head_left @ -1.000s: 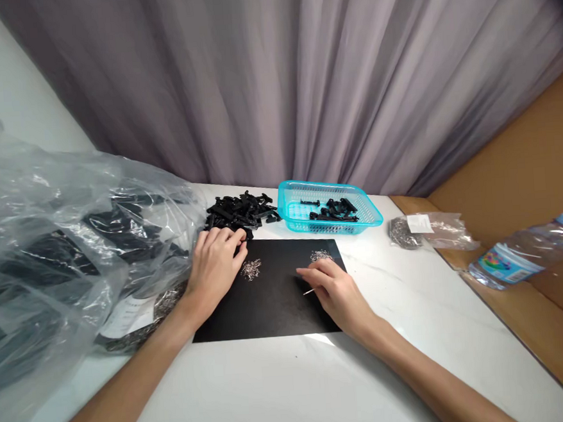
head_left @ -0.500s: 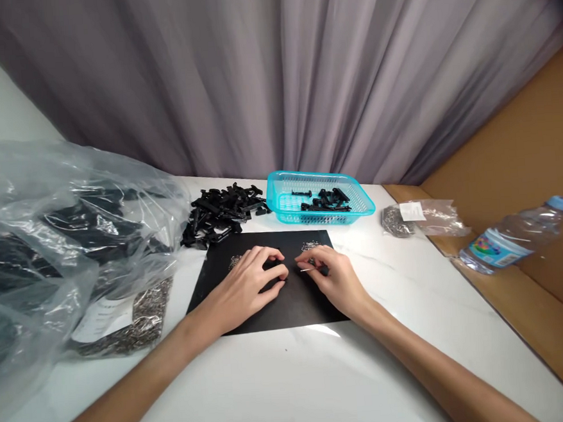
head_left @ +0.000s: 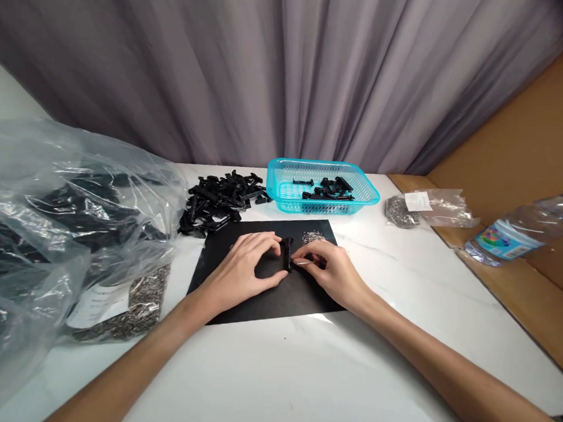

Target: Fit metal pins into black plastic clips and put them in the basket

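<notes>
One slender black plastic bar (head_left: 287,255), gripped lengthwise by the left hand (head_left: 244,266), could twist if the thin silver rod (head_left: 305,263) pinched by the right hand (head_left: 339,268) presses askew.

Your narrow black part (head_left: 288,255), broader at its ends, runs near to far, spanned between thumb and fingers of your left hand (head_left: 240,268). Just to its right, your thin silvery pin (head_left: 305,263) points leftward, pinched in your right hand (head_left: 338,272).

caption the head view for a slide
Left hand holds a slim black plastic part; right hand pinches a thin silvery metal rod.
</notes>
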Demonstrator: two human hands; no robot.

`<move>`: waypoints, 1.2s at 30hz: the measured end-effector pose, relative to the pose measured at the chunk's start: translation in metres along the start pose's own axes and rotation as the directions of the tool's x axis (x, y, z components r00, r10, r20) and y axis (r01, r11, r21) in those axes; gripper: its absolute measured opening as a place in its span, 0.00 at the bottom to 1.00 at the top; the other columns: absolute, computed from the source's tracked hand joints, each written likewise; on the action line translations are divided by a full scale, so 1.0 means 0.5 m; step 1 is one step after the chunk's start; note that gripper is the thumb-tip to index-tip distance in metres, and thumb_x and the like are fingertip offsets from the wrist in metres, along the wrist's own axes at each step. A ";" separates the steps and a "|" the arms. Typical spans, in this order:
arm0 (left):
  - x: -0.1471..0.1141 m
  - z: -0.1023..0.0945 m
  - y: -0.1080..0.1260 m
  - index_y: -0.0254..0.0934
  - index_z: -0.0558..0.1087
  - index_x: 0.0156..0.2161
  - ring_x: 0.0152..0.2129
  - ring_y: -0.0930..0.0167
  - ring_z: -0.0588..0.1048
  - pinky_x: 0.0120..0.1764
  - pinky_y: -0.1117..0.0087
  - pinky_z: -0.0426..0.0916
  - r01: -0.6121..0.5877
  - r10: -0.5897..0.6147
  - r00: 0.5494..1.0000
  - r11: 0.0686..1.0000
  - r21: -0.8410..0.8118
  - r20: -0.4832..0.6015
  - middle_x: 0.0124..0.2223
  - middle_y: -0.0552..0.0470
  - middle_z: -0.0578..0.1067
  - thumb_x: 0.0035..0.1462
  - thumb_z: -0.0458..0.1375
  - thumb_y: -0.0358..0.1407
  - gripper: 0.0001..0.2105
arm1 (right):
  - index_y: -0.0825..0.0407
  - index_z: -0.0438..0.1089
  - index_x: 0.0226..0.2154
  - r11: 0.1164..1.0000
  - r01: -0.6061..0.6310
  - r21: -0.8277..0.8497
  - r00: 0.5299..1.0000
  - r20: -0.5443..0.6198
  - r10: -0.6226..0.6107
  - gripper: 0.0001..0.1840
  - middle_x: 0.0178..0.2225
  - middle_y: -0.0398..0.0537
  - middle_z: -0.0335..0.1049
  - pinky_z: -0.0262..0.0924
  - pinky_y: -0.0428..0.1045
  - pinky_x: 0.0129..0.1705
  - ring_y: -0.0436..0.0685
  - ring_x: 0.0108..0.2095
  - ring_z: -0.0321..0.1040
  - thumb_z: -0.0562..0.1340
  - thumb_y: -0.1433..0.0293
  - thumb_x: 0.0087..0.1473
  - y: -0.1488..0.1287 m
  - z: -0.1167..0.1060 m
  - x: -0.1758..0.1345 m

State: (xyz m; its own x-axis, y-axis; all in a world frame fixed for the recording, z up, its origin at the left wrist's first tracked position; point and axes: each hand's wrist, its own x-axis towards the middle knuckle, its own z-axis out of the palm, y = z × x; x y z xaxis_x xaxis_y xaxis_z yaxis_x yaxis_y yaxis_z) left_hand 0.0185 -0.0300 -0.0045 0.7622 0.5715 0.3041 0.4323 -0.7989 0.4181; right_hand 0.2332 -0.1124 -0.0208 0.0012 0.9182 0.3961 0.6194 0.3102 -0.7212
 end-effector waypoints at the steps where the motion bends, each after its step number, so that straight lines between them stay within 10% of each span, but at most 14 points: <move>1: 0.000 0.002 0.000 0.42 0.71 0.48 0.61 0.57 0.69 0.63 0.51 0.63 0.009 -0.009 1.000 1.000 -0.003 -0.020 0.59 0.47 0.74 0.58 0.66 0.44 0.16 | 0.47 0.79 0.36 1.000 -0.008 0.015 1.000 0.007 0.008 0.09 0.33 0.45 0.79 0.64 0.51 0.38 0.57 0.33 0.70 0.64 0.75 0.60 -0.001 0.001 -0.001; 8: 0.001 0.018 -0.007 0.46 0.61 0.68 0.64 0.57 0.66 0.64 0.54 0.63 0.032 -0.032 0.999 0.999 -0.021 0.021 0.66 0.48 0.70 0.60 0.64 0.43 0.32 | 0.48 0.80 0.37 0.996 -0.044 0.077 0.998 0.044 0.041 0.07 0.35 0.44 0.80 0.62 0.50 0.35 0.55 0.32 0.67 0.65 0.73 0.59 -0.002 0.008 -0.001; 23: 0.002 -0.003 -0.012 0.49 0.70 0.64 0.53 0.57 0.71 0.58 0.52 0.67 0.033 -0.032 0.999 0.999 -0.031 0.042 0.55 0.47 0.71 0.55 0.67 0.54 0.33 | 0.48 0.78 0.36 0.995 -0.063 0.074 0.998 0.016 0.062 0.06 0.34 0.45 0.78 0.61 0.50 0.34 0.55 0.32 0.68 0.64 0.68 0.62 -0.005 0.001 -0.001; 36: -0.001 0.003 -0.009 0.44 0.68 0.60 0.55 0.60 0.73 0.58 0.58 0.70 -0.003 -0.006 0.997 0.994 -0.110 -0.079 0.57 0.49 0.75 0.52 0.71 0.40 0.31 | 0.51 0.80 0.35 0.929 -0.169 0.329 0.977 0.181 0.114 0.07 0.35 0.46 0.78 0.60 0.49 0.33 0.54 0.32 0.68 0.67 0.65 0.60 -0.019 -0.007 0.000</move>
State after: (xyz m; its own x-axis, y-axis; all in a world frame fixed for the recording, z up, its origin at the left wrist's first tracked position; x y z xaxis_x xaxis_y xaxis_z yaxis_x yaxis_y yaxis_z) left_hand 0.0167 -0.0269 -0.0079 0.7191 0.5891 0.3686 0.3745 -0.7753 0.5086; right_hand 0.2300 -0.1161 -0.0120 -0.0702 0.9769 0.2018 0.3165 0.2137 -0.9242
